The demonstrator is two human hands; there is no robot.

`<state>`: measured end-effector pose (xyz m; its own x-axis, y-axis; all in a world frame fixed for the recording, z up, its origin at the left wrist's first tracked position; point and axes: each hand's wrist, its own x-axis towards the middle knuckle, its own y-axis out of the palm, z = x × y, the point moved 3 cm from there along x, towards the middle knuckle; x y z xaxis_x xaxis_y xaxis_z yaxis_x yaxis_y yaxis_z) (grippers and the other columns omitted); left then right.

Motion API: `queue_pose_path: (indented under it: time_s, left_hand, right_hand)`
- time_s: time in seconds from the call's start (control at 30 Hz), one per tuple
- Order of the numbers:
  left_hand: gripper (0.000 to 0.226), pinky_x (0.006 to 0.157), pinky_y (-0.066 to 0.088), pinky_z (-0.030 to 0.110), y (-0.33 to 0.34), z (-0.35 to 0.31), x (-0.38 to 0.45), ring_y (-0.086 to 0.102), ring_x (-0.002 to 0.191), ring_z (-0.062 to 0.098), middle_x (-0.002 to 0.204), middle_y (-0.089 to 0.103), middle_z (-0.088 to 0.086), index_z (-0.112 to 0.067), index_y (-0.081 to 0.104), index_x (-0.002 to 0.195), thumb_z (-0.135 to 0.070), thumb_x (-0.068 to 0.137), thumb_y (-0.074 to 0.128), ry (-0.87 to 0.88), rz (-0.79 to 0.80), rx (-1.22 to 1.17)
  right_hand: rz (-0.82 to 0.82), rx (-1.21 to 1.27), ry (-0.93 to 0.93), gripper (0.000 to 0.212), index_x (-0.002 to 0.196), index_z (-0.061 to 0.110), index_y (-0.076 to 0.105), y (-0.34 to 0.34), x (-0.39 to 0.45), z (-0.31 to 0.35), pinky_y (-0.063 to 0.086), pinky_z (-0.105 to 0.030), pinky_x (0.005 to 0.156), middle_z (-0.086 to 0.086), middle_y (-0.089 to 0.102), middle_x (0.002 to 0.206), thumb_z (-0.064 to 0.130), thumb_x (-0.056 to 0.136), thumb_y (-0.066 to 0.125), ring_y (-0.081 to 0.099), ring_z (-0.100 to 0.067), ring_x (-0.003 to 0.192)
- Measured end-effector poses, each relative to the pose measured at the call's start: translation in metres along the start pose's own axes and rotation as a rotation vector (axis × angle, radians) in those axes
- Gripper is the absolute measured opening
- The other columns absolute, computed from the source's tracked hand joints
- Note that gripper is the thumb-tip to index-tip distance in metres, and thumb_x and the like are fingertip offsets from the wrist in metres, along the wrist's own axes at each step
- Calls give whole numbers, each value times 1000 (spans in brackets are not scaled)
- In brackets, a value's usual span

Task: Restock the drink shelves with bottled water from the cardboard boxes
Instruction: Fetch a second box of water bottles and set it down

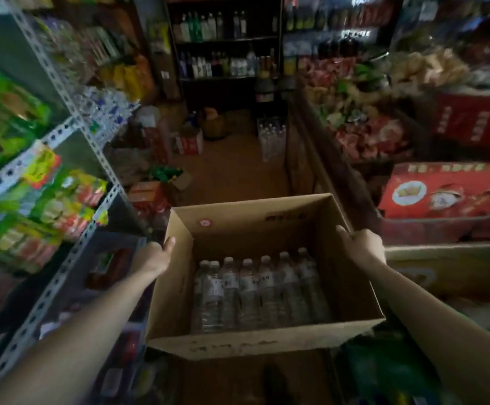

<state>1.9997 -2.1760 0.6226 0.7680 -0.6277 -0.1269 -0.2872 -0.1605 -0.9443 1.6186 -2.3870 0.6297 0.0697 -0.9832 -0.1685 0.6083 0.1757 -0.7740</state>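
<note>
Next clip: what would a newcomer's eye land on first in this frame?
The open cardboard box at centre, gripped on its side walls by the left hand and right hand. Inside, a row of water bottles stands along the near side, the far part bare. At the far end of the aisle stands a dark drink shelf; bright snack packs fill the metal rack at left.

There is one view only, a wide-angle camera worn on the person's head, looking forward and down along both outstretched arms. It sits close above the left hand (154,255) and the right hand (362,244), which fill the lower half together with the open box (267,343) between them. Beyond the hands it faces down a shop aisle toward dark bottle shelves (223,39) far ahead. Metal shelving (62,133) stands left of the left hand. The edges bend and blur.
</note>
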Motion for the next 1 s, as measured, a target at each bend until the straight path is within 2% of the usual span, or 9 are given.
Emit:
queue_pose_path:
  time_s: [0.3, 0.4, 0.47, 0.53, 0.6, 0.7, 0.77, 0.87, 1.0]
  left_hand:
    - [66, 67, 45, 36, -12, -86, 257, 63, 85, 36, 87, 66, 21, 2, 65, 82, -51, 99, 30, -79, 44, -59]
    - [65, 66, 47, 37, -2, -112, 354, 64, 81, 36, 79, 64, 19, -1, 63, 73, -51, 99, 30, -71, 80, -96]
    - [67, 67, 47, 36, 6, -129, 422, 63, 83, 36, 87, 66, 20, 2, 65, 83, -52, 98, 29, -84, 121, -84]
    - [68, 64, 44, 34, 13, -142, 488, 63, 84, 36, 90, 66, 21, 1, 64, 82, -55, 97, 29, -99, 142, -85]
    - [63, 56, 38, 31, 12, -160, 551, 63, 79, 37, 77, 64, 21, -3, 59, 70, -52, 98, 32, -98, 145, -125]
    - [60, 45, 27, 28, -1, -193, 643, 49, 49, 25, 54, 48, 12, -6, 51, 58, -47, 100, 35, -118, 140, -172]
    - [61, 42, 24, 26, -6, -212, 698, 35, 41, 20, 48, 36, 5, -11, 42, 52, -48, 99, 33, -141, 152, -153]
    - [63, 42, 23, 26, -5, -235, 780, 31, 38, 19, 45, 33, 3, -12, 38, 49, -50, 99, 32, -190, 159, -162]
    - [59, 44, 27, 30, 3, -255, 887, 37, 45, 21, 52, 38, 5, -10, 40, 54, -49, 98, 35, -262, 115, -191]
  right_hand:
    - [66, -10, -54, 54, 63, 6, 53, 40, 262, 164, 41, -32, 66, -15, 57, 80, 49, 94, 49, 52, -28, 72]
    - [87, -5, -34, 53, 63, 7, 54, 70, 347, 203, 36, -28, 53, -12, 58, 74, 49, 95, 48, 50, -21, 61]
    - [98, 1, -11, 51, 66, 6, 55, 91, 403, 227, 34, -27, 48, -10, 57, 70, 47, 96, 47, 50, -18, 57]
    - [98, 17, 17, 49, 71, 4, 57, 111, 456, 256, 37, -28, 49, -10, 56, 69, 44, 97, 47, 51, -19, 57]
    - [87, 44, 46, 47, 73, 4, 56, 128, 510, 287, 40, -28, 50, -10, 54, 68, 42, 97, 47, 52, -20, 57]
    - [93, 78, 67, 44, 73, 5, 54, 143, 592, 340, 42, -28, 50, -10, 54, 67, 41, 97, 47, 52, -20, 55]
    - [99, 46, 67, 46, 77, 4, 58, 152, 644, 373, 50, -35, 58, -11, 60, 73, 45, 96, 48, 59, -24, 63]
    - [129, 33, 1, 50, 83, 1, 63, 173, 728, 424, 51, -37, 64, -14, 64, 80, 47, 96, 48, 64, -30, 73]
    - [166, -3, -98, 52, 81, -2, 63, 214, 844, 493, 48, -36, 60, -17, 64, 78, 46, 96, 48, 60, -29, 68]
